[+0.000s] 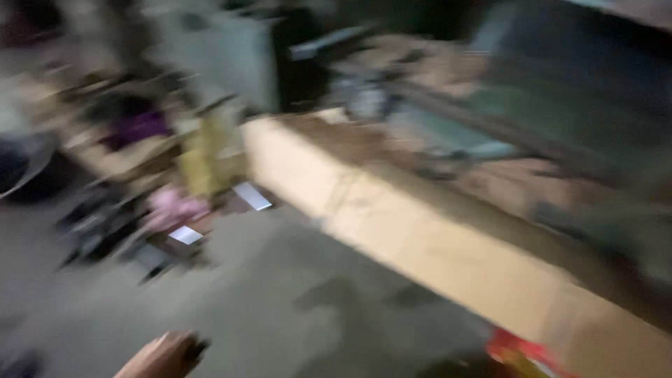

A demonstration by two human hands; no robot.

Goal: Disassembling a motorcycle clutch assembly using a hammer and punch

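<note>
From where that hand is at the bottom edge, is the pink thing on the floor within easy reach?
Probably not yet. The hand sits low in the blurred view, with bare grey floor between it and the pink thing. Nothing blocks the way, but a gap remains.

Everything is smeared by motion, so little can be told for sure. A long tan cardboard box (448, 245) runs slantwise from the middle toward the lower right corner, lying on the grey floor. At its near end, low at the right, sits a red and yellow packet (521, 353), only partly in view. Left of the box, two small pale flat cards or labels (252, 196) lie on the floor among dark clutter, too blurred to make out.
</note>
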